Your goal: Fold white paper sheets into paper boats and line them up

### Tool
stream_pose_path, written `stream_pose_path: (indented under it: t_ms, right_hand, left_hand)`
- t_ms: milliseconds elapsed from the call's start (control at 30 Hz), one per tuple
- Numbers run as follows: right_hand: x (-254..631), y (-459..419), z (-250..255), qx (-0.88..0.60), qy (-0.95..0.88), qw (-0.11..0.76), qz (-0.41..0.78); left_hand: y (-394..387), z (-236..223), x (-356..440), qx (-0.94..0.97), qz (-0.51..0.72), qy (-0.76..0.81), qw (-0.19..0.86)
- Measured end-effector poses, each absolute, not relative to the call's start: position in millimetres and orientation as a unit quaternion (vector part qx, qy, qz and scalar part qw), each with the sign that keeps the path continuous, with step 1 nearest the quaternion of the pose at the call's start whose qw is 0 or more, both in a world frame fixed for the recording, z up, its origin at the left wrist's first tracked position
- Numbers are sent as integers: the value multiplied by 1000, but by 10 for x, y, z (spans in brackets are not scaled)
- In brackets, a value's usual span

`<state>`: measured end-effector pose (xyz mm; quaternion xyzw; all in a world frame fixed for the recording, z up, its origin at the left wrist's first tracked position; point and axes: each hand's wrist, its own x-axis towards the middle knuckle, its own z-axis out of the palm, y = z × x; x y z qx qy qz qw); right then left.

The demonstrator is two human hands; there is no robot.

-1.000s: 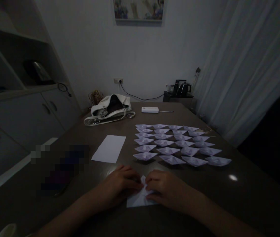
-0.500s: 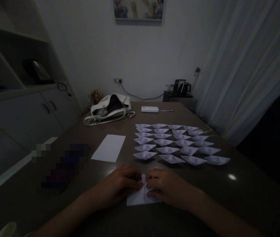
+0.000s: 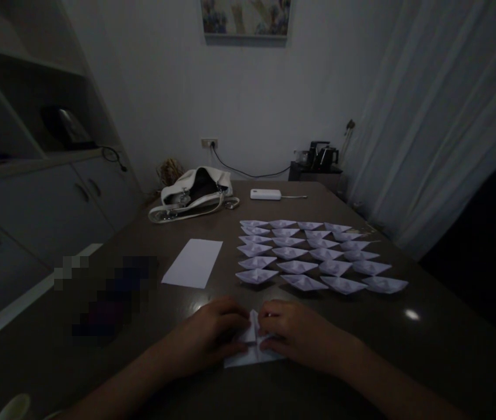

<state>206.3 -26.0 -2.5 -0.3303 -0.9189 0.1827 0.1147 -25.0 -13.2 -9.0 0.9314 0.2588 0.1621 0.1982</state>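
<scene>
A partly folded sheet of white paper (image 3: 252,356) lies on the table in front of me, its top coming to a point between my hands. My left hand (image 3: 210,335) grips the left side of it, fingers curled over the flap and thumb at the lower part. On the other side, my right hand (image 3: 298,332) has its bent fingers on the right flap, with the thumb lower down. Both hands cover much of the paper's sides. Just beyond stand several rows of folded paper boats (image 3: 289,253). A flat white sheet (image 3: 193,262) rests to their left.
A white handbag (image 3: 219,178) sits open at the table's far left. Near the far edge lies a white power bank (image 3: 265,194) with a short strap. A pale cup (image 3: 16,406) shows at the lower left corner. Part of the left side is pixelated.
The left hand's fingers have shifted slightly up and left, and more of the paper's left flap and centre line shows. The right hand has hardly moved.
</scene>
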Motion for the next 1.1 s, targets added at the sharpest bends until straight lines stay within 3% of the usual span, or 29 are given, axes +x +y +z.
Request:
stream_pose_path:
  t_ms: [167,267,1100]
  right_hand:
    - [2057,-265,-26,-334,-913,126,196]
    - [2056,-266,-27,-340,-909,131,205]
    - [2049,-272,-21,-334,-907,144,214]
  left_hand:
    - [-201,-159,-184,967,177,179,26]
    - [-215,-179,-183,971,179,159,-18]
    - [-233,-171,-165,978,150,143,-26]
